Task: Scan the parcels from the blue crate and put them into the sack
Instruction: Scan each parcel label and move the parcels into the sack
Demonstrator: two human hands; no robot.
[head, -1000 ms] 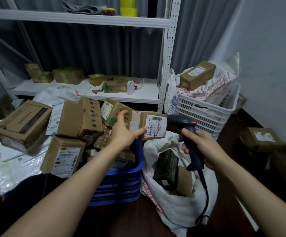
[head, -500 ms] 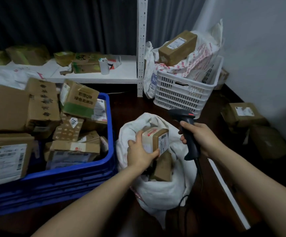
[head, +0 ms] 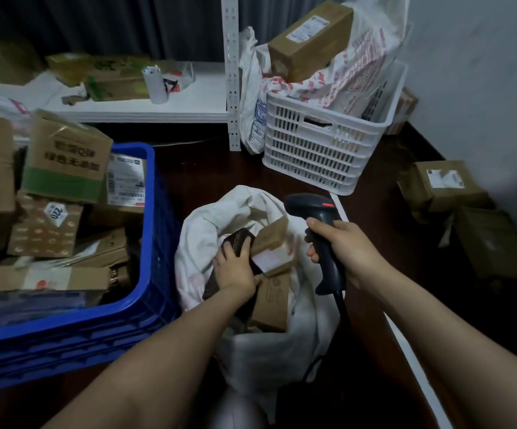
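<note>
Head view
Left hand (head: 235,270): inside the sack (head: 207,230), fingers resting on a dark parcel (head: 238,239); grip not clearly closed, cannot tell.
Right hand (head: 340,246): clenched around the scanner (head: 316,209), just right of the sack.
Crate (head: 145,274): left, full of boxes (head: 65,162).

The mouth of the white woven sack (head: 207,230) was largely filled by brown cardboard parcels (head: 271,300) and the left hand (head: 235,270). A strip of bare dark floor (head: 220,168) was left between the packed blue plastic crate (head: 158,243) and the white slotted basket (head: 319,150).
</note>
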